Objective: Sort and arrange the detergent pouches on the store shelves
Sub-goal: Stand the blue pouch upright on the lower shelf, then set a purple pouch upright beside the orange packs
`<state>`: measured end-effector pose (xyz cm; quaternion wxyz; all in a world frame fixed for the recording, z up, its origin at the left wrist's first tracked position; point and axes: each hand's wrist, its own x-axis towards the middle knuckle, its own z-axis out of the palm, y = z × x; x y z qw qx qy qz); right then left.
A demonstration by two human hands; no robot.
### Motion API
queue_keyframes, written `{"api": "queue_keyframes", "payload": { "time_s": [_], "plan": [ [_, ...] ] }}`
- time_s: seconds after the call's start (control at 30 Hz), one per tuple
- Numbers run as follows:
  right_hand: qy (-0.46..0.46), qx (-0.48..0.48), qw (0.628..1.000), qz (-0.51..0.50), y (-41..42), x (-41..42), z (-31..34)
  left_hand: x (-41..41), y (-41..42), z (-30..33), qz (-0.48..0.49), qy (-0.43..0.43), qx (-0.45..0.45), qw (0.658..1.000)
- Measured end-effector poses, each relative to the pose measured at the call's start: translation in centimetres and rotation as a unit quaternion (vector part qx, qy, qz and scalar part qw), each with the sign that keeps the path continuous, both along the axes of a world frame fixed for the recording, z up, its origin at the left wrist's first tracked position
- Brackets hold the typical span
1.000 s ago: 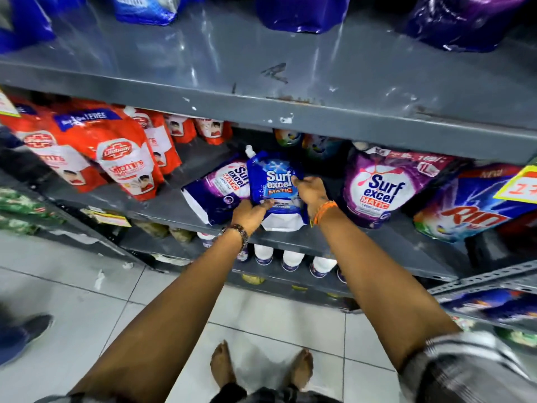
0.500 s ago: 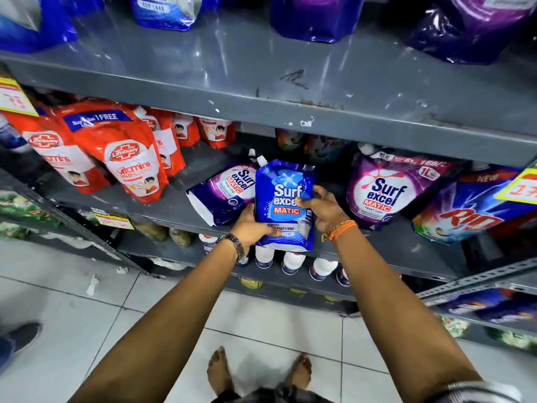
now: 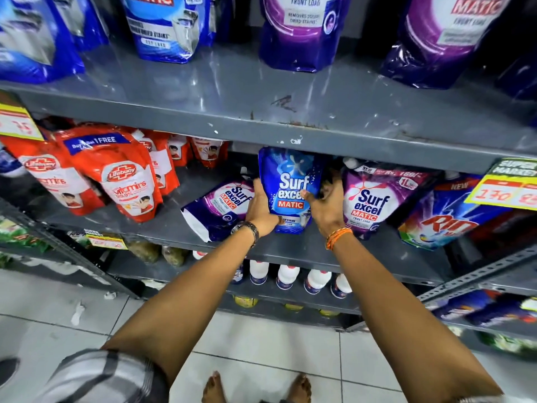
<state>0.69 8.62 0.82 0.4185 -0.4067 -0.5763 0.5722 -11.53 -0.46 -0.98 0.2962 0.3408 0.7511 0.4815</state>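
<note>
A blue Surf Excel Matic pouch stands upright on the middle grey shelf, its top just under the shelf above. My left hand grips its lower left side and my right hand grips its lower right side. A purple Surf Excel pouch lies tilted to the left of it. Another purple Surf Excel pouch stands to the right, close to my right hand.
Red Lifebuoy pouches fill the shelf's left part. A Rin pouch sits at the right with a yellow price tag above. Blue and purple pouches stand on the upper shelf. White bottles line the lower shelf.
Both hands have lifted the blue pouch from lying flat to upright and pushed it back under the upper shelf. The camera view has tilted upward.
</note>
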Motion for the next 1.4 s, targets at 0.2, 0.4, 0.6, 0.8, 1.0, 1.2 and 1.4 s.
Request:
{"api": "queue_keyframes", "payload": {
  "time_s": [0.2,0.4,0.6,0.8,1.0,1.2,1.4],
  "plan": [
    [-0.035,0.063,0.997,-0.038,-0.9,0.1,-1.7,0.4,0.8,-1.7,0.017,0.063,-0.021,0.998],
    [-0.067,0.069,0.993,-0.067,-1.2,0.2,-2.9,-0.3,0.6,-1.6,-0.026,0.151,-0.081,0.985],
    [-0.011,-0.002,0.986,-0.165,-4.3,0.2,-2.8,-8.2,-2.0,0.2,-0.024,0.320,-0.178,0.930],
    [0.060,-0.120,0.973,-0.190,-10.7,-3.8,-4.6,-17.1,-4.0,-0.4,-0.012,0.187,-0.284,0.940],
    [0.009,-0.374,0.927,0.023,-11.7,-11.3,-4.9,-18.2,-4.7,-0.9,-0.031,0.051,-0.245,0.968],
    [-0.081,-0.389,0.918,-0.004,-9.8,-14.8,-3.9,-19.7,-6.1,-1.5,-0.056,0.003,-0.246,0.968],
    [-0.103,-0.360,0.927,0.031,-9.5,-15.6,-3.9,-19.9,-8.3,-2.5,-0.001,-0.105,-0.160,0.981]
  ]
}}
